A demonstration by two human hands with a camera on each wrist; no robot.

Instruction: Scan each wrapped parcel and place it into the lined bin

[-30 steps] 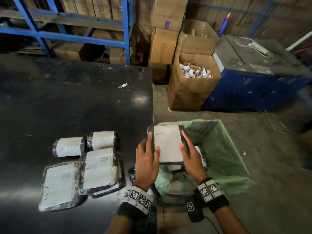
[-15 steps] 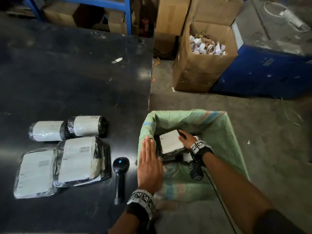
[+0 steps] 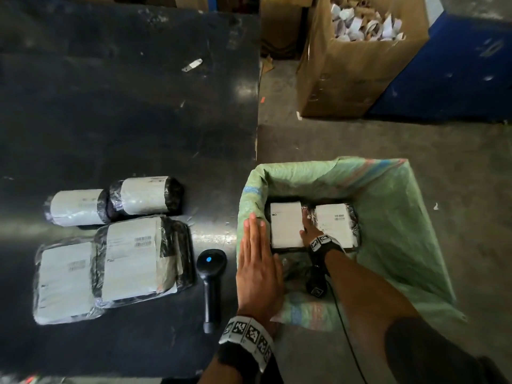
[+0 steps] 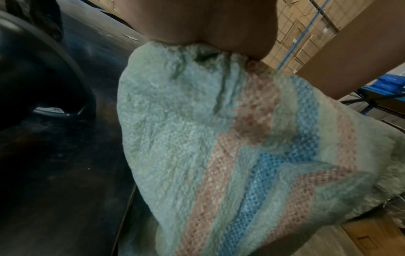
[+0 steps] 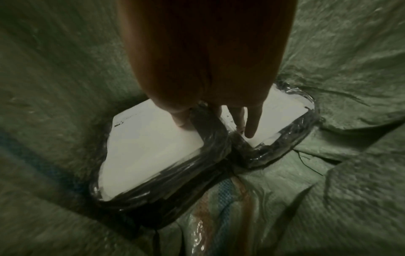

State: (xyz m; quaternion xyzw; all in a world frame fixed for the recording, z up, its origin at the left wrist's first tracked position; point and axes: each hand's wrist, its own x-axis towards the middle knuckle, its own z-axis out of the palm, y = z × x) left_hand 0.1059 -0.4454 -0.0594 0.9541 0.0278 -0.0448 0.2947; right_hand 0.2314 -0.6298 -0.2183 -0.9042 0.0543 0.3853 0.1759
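Two black-wrapped parcels with white labels lie side by side on the floor of the green-lined bin (image 3: pixel 388 217): the left parcel (image 3: pixel 285 228) and the right parcel (image 3: pixel 333 225). My right hand (image 3: pixel 306 225) reaches down between them. In the right wrist view its thumb (image 5: pixel 181 119) rests on the left parcel (image 5: pixel 153 152) and its straight fingers (image 5: pixel 252 128) touch the right parcel (image 5: pixel 280 110). My left hand (image 3: pixel 263 239) lies flat on the liner's left rim. On the table lie two rolled parcels (image 3: pixel 144 195) and two flat ones (image 3: pixel 135 261). The handheld scanner (image 3: pixel 212 275) rests beside the bin.
The black table (image 3: pixel 124 120) ends just left of the bin. An open cardboard box (image 3: pixel 346 79) of paper scraps stands on the floor behind, next to a blue cabinet (image 3: pixel 457 73). A small white scrap (image 3: pixel 192 65) lies far back on the table.
My right hand has lowered the parcel to the bin floor beside the other one. My left hand let go of it earlier and now rests flat on the rim.
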